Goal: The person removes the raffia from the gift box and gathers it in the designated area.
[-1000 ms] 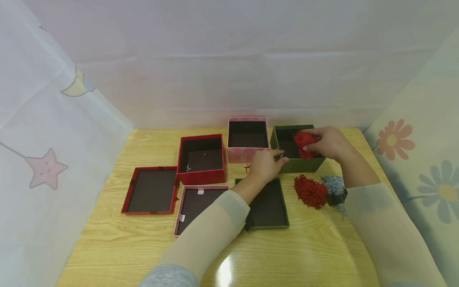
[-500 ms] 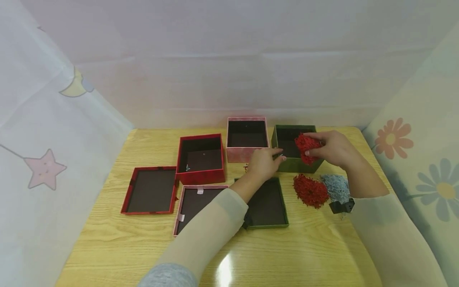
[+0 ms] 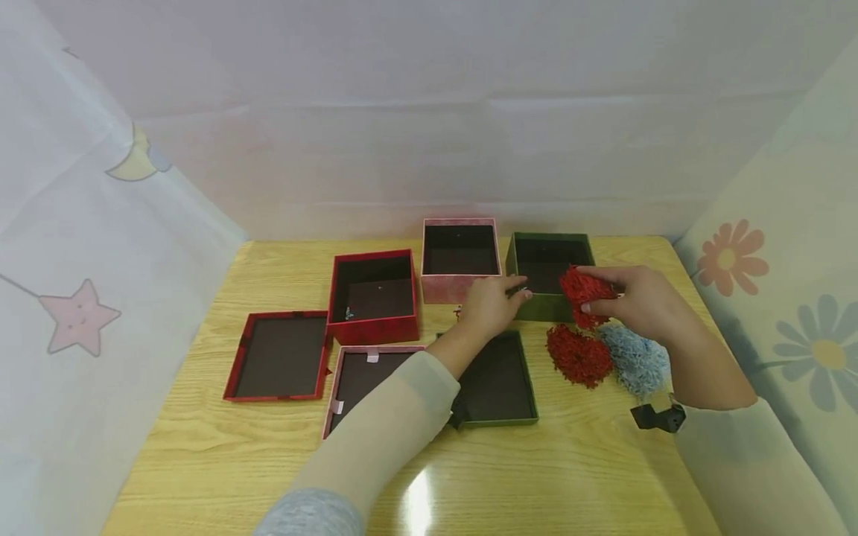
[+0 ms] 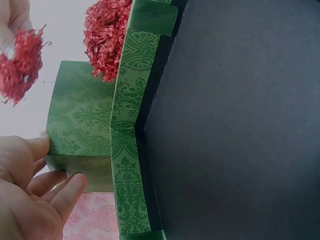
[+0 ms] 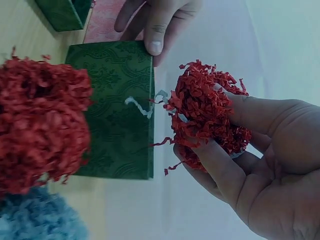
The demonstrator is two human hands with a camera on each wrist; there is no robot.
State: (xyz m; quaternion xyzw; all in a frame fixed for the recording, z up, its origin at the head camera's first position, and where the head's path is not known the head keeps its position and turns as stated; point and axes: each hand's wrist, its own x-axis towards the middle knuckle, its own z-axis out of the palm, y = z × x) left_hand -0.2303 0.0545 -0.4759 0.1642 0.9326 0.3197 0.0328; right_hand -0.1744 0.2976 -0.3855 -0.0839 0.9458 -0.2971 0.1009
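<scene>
In the head view my right hand [image 3: 646,301] pinches a clump of red shredded paper [image 3: 585,299] over the front right of the green box [image 3: 546,307]. The right wrist view shows a pale blue strand [image 5: 137,104] trailing from this clump [image 5: 200,107]. My left hand [image 3: 488,304] holds the same box by its near left corner, thumb and fingers around the rim and side. On the table in front of the box lies another red shredded-paper heap [image 3: 579,357], touching a light blue heap [image 3: 637,359].
An open pink box [image 3: 462,289] and an open red box [image 3: 378,330] stand left of the green one. Lids in red [image 3: 281,356], pink [image 3: 365,372] and green [image 3: 499,380] lie before them, insides up. Fabric walls enclose the table [image 3: 201,447].
My right hand has drawn the red clump from inside the green box toward the front right, raising it at the rim. My left hand stays at the box corner.
</scene>
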